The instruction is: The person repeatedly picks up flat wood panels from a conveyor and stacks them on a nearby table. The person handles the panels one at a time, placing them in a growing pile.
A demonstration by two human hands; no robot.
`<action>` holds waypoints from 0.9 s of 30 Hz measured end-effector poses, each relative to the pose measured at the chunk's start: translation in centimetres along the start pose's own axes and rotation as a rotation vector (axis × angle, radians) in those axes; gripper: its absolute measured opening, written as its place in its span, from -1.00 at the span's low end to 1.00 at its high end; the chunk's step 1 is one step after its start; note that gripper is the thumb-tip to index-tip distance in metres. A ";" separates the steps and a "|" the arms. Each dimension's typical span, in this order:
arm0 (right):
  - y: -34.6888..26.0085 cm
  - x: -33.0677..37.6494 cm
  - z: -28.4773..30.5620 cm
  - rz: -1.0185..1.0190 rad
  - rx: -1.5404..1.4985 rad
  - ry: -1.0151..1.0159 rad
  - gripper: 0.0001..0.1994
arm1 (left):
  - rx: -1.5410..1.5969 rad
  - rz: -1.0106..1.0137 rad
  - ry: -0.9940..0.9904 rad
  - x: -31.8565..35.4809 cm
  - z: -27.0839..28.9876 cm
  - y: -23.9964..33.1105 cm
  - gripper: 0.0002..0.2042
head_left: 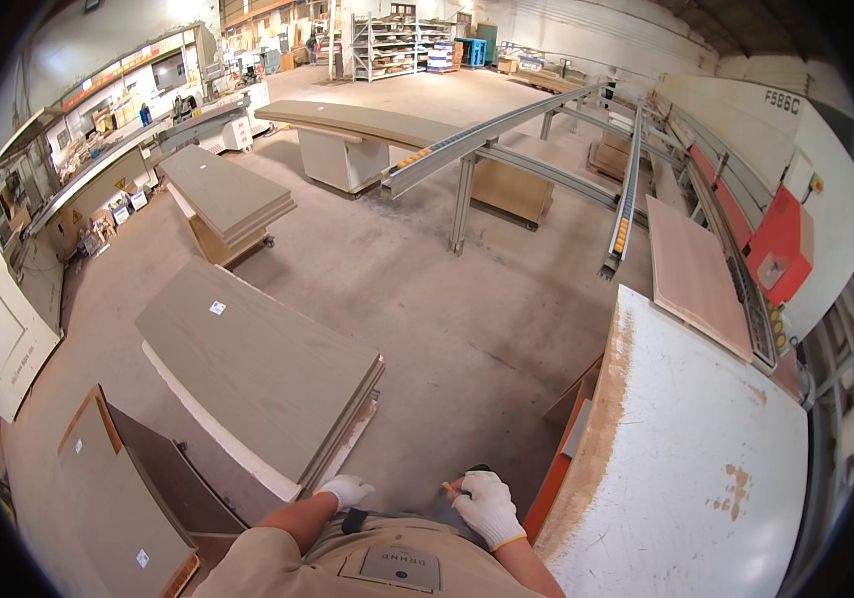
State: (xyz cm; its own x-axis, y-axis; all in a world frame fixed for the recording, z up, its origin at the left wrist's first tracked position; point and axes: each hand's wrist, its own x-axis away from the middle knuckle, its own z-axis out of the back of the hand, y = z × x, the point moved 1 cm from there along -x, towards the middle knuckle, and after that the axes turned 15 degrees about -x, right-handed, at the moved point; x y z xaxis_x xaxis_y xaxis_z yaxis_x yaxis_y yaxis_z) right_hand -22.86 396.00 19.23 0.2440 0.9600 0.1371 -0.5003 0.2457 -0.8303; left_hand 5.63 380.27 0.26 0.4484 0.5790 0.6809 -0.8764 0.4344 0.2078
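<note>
My left hand (348, 490), in a white glove, hangs at my waist beside the near corner of a stack of grey-brown panels (258, 369). Its fingers reach to the right, and nothing shows in them. On my other side, my right hand (488, 510) wears a white glove too, with bare fingertips showing. Those fingers are curled together in front of me; whatever they may hold is too small to name. A small dark shape sits just behind them, hard to identify. Right of this hand stands a worn white tabletop (696, 439) with a brown, scuffed edge.
More panel stacks stand at left: one leaning at the lower left (113, 498), another farther off (223, 189). A metal roller frame (507, 125) crosses ahead. Along the right runs a large white machine with a red box (782, 244). Metal shelving (387, 48) stands far back.
</note>
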 end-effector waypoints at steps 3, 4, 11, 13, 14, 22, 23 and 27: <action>0.3 0.1 -0.2 0.033 -0.020 0.020 -0.79 | 0.009 -0.007 0.011 -0.5 -0.6 -0.3 -0.34; 0.3 0.1 -0.3 0.044 -0.029 0.026 -0.80 | 0.005 -0.007 0.016 -0.4 -0.5 -0.3 -0.34; 2.4 0.0 -1.7 0.148 -0.010 0.071 -0.75 | -0.012 -0.028 0.032 -0.1 -0.8 -0.9 -0.33; 2.0 -0.2 -1.4 0.132 -0.002 0.022 -0.76 | -0.032 -0.036 0.012 -1.2 -1.7 -1.6 -0.35; 1.4 -0.2 -0.9 0.075 -0.017 -0.019 -0.79 | -0.033 -0.039 0.000 -1.2 -1.5 -1.2 -0.36; 1.6 -0.1 -1.1 0.096 -0.026 -0.036 -0.80 | -0.060 -0.007 0.029 -2.7 -3.0 -2.4 -0.36; 1.6 -0.1 -1.0 0.090 -0.010 -0.049 -0.80 | -0.058 -0.006 0.031 -2.6 -3.0 -2.3 -0.36; 1.5 0.0 -1.1 0.111 -0.035 -0.051 -0.80 | -0.041 -0.013 0.040 -2.9 -3.4 -2.8 -0.36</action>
State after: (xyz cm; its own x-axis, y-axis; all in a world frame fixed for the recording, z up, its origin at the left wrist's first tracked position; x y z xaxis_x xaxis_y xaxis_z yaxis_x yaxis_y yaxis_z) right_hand -22.70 396.24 17.41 0.1457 0.9869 0.0693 -0.4922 0.1331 -0.8603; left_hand 7.34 379.71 -4.67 0.4667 0.6004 0.6493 -0.8631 0.4693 0.1865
